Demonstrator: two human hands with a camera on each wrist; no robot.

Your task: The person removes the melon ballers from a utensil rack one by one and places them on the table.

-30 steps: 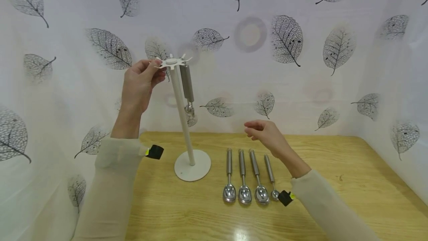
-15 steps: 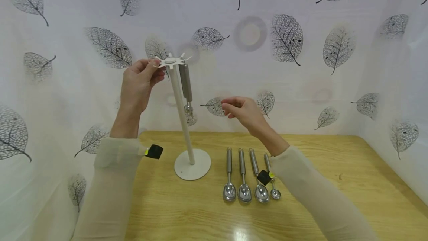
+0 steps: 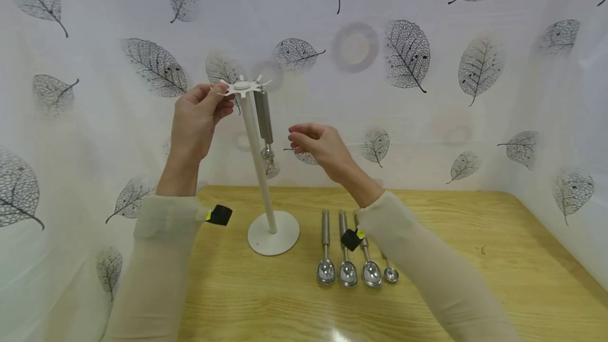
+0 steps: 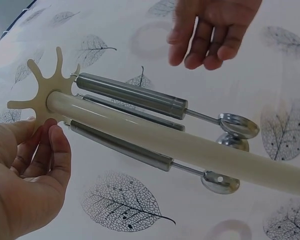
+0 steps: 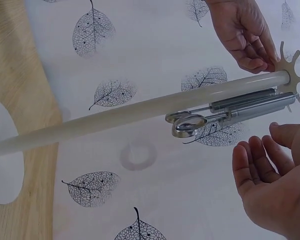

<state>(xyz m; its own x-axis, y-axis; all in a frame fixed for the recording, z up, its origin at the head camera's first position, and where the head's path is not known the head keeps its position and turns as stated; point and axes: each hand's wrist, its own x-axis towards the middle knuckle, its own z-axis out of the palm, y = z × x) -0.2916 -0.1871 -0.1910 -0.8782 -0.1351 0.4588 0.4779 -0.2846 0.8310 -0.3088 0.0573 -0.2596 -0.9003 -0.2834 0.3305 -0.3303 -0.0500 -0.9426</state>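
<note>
A: Left hand?
B: Left hand (image 3: 196,117) pinches the edge of the top plate (image 3: 242,86) on the white stand (image 3: 258,162), thumb and fingers drawn close. Some fingertips pass behind the plate; the exact hold on the prong is hard to read, though it looks like a thumb-and-finger pinch.
A: And the right?
B: Right hand (image 3: 325,149) holds nothing. Fingers loosely curved, modest gap to the thumb. It sits near the hanging spoons (image 4: 132,94), to their right in the head view, clear of contact.
A: Count of those?
B: Three from the left wrist, one partly behind the post. From the head they overlap, and the bowls blur together. They hang between post and right hand.
A: Change?
B: A second ago the right hand was above the table spoons (image 3: 347,273); now it is left and higher, by the stand. Left hand holds the same place.
A: Further out?
B: Four lie on the table (image 3: 228,278). Right sleeve (image 3: 418,252) covers most of the smallest one's handle; a black block (image 3: 351,240) at the cuff hides part of another. The round base (image 3: 274,246) is cut off in the right wrist view.
</note>
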